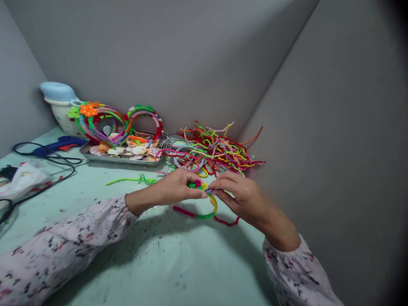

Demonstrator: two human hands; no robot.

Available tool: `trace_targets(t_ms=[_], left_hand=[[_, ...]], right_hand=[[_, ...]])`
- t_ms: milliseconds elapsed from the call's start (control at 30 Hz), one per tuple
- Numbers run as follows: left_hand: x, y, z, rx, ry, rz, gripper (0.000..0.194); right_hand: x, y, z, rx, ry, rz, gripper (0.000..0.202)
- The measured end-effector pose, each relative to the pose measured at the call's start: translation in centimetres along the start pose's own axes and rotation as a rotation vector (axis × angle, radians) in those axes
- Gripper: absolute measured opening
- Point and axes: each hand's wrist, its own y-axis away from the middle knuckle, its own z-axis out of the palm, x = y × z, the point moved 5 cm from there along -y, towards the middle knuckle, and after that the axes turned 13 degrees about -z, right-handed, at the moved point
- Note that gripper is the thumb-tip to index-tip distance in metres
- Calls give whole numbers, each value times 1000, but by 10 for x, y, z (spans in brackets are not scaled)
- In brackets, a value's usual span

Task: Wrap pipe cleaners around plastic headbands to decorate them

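While left hand point(178, 186) and right hand point(242, 196) pinch fuzzy band point(215, 206), grip narrow, tangled stems point(219, 148) crowd space beyond, tray point(123, 161) leftward.

Held band point(214, 208): 1 | lidded container point(65, 112): 1 | metal tray point(121, 160): 1 | fuzzy-stem pile point(219, 148): 1 | flower ornaments point(89, 109): 2 | wrapped hoops point(147, 110): multiple, overlapping, exact count indeterminable

Both sleeves point(76, 242) cut off by picture's edge; left palm point(174, 187) hidden from view.

Small craft workspace | grey walls | table point(191, 255) | heaped pipe cleaners point(219, 146)
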Motion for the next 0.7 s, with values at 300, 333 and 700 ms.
trace_targets(t_ms=[300,333,700], left_hand=[[10,5,2,166,-161,95,24],[12,7,2,223,-220,128,22],[12,16,14,507,-652,350,22]], right_hand=[[-5,-6,4,-26,26,61,13],[-5,-7,4,-15,24,86,12],[16,0,27,-2,-308,642,17]])
